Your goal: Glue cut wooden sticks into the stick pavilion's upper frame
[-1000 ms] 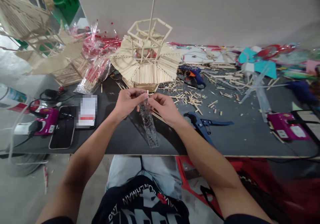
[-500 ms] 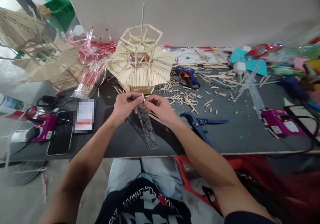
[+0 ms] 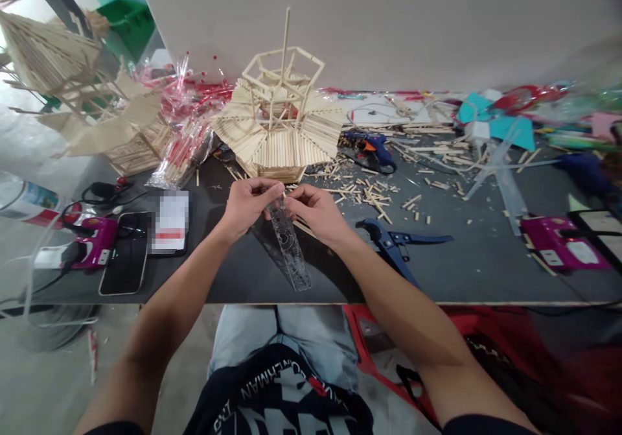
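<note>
My left hand [image 3: 250,207] is closed, thumb and fingers pinching the upper end of a clear plastic ruler [image 3: 287,244] with cut-out shapes. The ruler slants down toward the table's front edge. Close beside it, my right hand [image 3: 313,209] pinches a small pale wooden stick [image 3: 284,195] at the ruler's top end; the fingers hide most of it. Just beyond both hands stands a tiered model of wooden sticks [image 3: 284,148], with an upright stick at its top. Wooden sticks also lie partly hidden under my right hand.
To the right are blue cutters [image 3: 396,244], a blue glue gun [image 3: 374,150] and scattered stick offcuts [image 3: 372,192]. Two phones [image 3: 124,253] and a purple power strip [image 3: 97,244] lie left. Bagged sticks [image 3: 177,156] and another stick model [image 3: 97,120] stand behind them. A second purple strip [image 3: 564,244] sits far right.
The whole scene has shifted slightly right in view as the head turned. Both hands keep their pinch at the ruler's upper end, with little visible movement of the fingers.
</note>
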A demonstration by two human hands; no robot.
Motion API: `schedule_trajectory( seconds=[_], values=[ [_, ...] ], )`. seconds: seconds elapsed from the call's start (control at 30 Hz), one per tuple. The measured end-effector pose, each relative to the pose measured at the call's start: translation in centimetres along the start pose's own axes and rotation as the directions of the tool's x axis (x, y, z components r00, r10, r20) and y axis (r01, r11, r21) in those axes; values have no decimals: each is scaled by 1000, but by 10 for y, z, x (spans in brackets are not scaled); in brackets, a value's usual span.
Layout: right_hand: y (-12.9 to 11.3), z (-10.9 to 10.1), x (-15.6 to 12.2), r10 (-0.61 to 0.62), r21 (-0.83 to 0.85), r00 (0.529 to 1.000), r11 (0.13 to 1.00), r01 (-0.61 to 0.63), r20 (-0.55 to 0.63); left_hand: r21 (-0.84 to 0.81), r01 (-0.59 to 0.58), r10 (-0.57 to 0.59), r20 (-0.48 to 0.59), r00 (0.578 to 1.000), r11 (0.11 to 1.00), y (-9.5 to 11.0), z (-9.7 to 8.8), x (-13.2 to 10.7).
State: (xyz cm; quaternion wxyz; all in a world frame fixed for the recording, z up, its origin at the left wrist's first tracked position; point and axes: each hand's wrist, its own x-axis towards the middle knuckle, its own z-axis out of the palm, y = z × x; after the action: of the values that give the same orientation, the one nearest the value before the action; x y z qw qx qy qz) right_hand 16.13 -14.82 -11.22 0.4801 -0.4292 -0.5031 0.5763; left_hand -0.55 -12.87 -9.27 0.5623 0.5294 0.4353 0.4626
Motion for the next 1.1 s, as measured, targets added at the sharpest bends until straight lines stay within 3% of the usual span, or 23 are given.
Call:
schedule_trajectory(
  seconds=[0.27, 0.57, 0.83, 1.1],
  values=[
    [0, 1, -2, 27, 57, 999, 998, -28, 26, -30, 8, -9, -37, 999, 1000, 0, -1, 2],
    [6, 10, -4, 54, 35, 996, 998, -52, -67, 0, -21, 21, -146, 989, 1000, -6, -2, 6],
    [8, 9, -5, -1, -70, 995, 998, -6, -102, 53, -53, 60, -144, 988, 997, -7, -1, 6],
    [9, 12, -4, 6, -25, 993, 1000, -9, -117, 84, -62, 76, -169, 983, 995, -6, 0, 4]
  ],
)
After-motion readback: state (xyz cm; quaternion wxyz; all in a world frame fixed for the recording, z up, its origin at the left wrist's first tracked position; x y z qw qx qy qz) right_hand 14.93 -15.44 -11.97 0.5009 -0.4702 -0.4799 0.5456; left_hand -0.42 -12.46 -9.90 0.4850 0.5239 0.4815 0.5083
